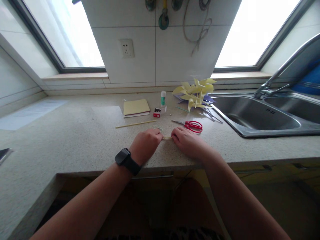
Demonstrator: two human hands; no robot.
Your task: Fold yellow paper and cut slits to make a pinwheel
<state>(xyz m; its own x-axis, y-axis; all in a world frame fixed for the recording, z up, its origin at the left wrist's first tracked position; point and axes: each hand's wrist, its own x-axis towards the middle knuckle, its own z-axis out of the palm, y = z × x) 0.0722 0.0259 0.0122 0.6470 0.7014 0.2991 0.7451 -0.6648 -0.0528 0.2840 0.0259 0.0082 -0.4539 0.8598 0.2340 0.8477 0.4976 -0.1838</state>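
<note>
Near the counter's front edge, my left hand [148, 142] and my right hand [187, 140] are closed on a thin pale stick [167, 138]. Only its short middle stretch shows between them; the ends are hidden by my fingers. Just behind my left fingertips lies a clear ring [160, 129], perhaps a tape roll, partly covered. Red-handled scissors [192, 125] rest beyond my right hand, blades toward the left. A longer yellowish stick [136, 124] lies flat past my left hand.
Behind are a pale yellow paper stack [136, 107], a small red box [157, 112], a glue stick [163, 98] and a heap of yellow and purple paper pinwheels [196, 92]. A steel sink [243, 133] is at right, printed sheets [32, 113] at left.
</note>
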